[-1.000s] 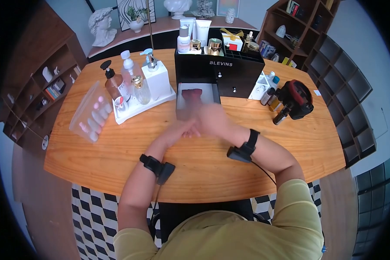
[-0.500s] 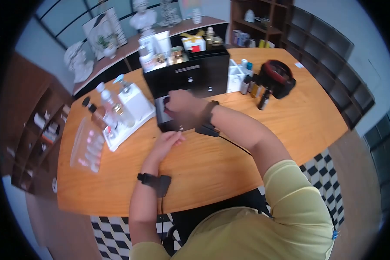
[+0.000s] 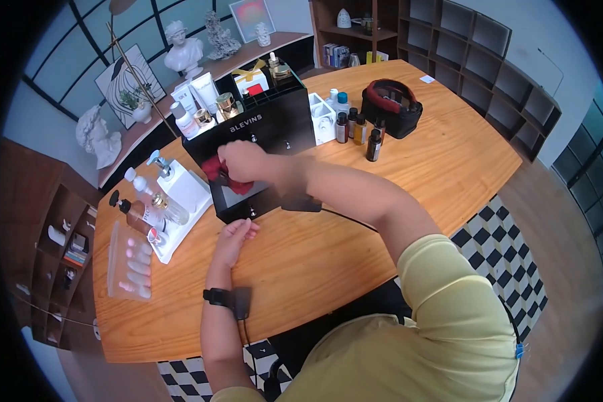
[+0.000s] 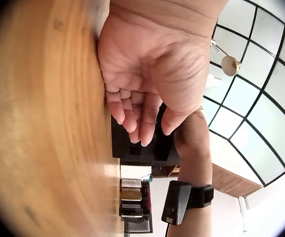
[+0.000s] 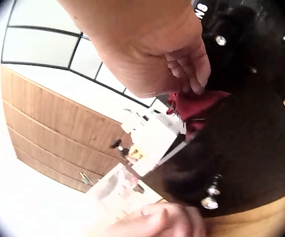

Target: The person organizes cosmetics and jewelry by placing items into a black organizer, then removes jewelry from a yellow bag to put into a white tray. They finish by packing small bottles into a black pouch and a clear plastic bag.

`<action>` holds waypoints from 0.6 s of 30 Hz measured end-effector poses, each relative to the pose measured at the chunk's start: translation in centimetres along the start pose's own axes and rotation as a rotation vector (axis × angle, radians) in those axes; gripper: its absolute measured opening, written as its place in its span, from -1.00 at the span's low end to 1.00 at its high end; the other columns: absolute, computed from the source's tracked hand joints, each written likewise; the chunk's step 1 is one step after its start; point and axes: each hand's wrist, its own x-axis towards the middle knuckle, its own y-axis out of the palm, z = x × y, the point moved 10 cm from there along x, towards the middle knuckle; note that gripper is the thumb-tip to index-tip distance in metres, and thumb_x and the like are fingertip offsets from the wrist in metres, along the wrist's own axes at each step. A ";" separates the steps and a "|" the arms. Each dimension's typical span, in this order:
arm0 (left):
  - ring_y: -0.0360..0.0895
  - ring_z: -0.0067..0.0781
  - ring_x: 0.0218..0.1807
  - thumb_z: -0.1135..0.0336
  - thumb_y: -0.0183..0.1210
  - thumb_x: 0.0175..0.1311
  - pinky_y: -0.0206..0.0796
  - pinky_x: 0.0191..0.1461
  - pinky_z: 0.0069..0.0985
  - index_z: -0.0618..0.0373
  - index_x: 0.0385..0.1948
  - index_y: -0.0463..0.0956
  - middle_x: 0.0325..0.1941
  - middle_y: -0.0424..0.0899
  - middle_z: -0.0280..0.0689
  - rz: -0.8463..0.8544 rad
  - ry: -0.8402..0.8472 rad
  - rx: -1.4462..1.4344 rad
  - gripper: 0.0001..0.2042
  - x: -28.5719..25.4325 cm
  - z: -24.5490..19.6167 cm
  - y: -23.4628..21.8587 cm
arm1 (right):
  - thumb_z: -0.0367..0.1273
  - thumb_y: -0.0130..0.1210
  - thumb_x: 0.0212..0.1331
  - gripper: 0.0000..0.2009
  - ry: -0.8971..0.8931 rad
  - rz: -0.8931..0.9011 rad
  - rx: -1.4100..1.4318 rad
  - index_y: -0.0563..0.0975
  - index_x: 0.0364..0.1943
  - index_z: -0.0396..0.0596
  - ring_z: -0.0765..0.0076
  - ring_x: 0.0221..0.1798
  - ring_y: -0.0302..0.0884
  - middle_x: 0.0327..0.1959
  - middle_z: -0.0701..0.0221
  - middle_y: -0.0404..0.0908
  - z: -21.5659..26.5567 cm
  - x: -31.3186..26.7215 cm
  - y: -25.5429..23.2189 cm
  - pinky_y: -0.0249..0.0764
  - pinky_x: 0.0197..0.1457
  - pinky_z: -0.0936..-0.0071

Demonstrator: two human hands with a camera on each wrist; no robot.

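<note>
My right hand is over the pulled-out drawer of a black organizer box marked BLEVINS. It pinches a dark red cloth, part of which hangs into the drawer. In the right wrist view the fingertips meet the top of the red cloth, and the drawer's front with its clear knob is below. My left hand rests on the table just before the drawer front, palm turned sideways. Its fingers, loosely bent and holding nothing, show in the left wrist view.
Left of the drawer, a white tray carries pump bottles and a dispenser, beside a clear case of pink-topped bottles. Tubes and jars top the organizer. Several small bottles and a black-and-red bag stand to the right.
My right hand has moved from near the left hand into the drawer and raised the red cloth slightly. The left hand stays low by the drawer front. The head view has turned.
</note>
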 end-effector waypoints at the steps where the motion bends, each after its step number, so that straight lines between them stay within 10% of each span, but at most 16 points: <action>1: 0.43 -0.66 -0.33 0.17 0.04 0.38 0.29 -0.15 -0.65 0.16 -0.38 0.60 -0.36 0.63 -0.40 0.000 0.001 0.001 -0.73 0.0 0.1 0.0 | -0.47 0.07 -0.04 -0.83 -0.008 -0.059 0.037 0.57 -0.31 -0.05 0.02 -0.15 0.60 -0.26 0.21 0.63 0.4 -0.3 -2.0 0.51 -0.07 0.19; 9: 0.44 -0.67 -0.33 0.19 0.07 0.37 0.31 -0.14 -0.64 0.16 -0.36 0.60 -0.35 0.64 -0.40 0.001 0.000 -0.018 -0.75 0.2 0.4 -0.1 | -0.46 0.06 0.12 -0.86 0.002 -0.174 0.132 0.54 -0.23 -0.10 0.19 -0.27 0.61 -0.42 0.25 0.61 -7.7 -6.2 -16.6 0.49 -0.17 0.32; 18: 0.46 -0.66 -0.31 0.20 0.07 0.37 0.32 -0.14 -0.65 0.15 -0.35 0.61 -0.34 0.65 -0.41 -0.012 -0.015 0.005 -0.76 0.1 0.2 0.0 | -0.36 0.01 0.04 -0.71 0.801 -0.266 -0.330 0.60 -0.22 -0.25 -0.12 -0.07 0.57 -0.20 -0.03 0.61 -29.4 -15.1 -28.5 0.48 -0.02 0.16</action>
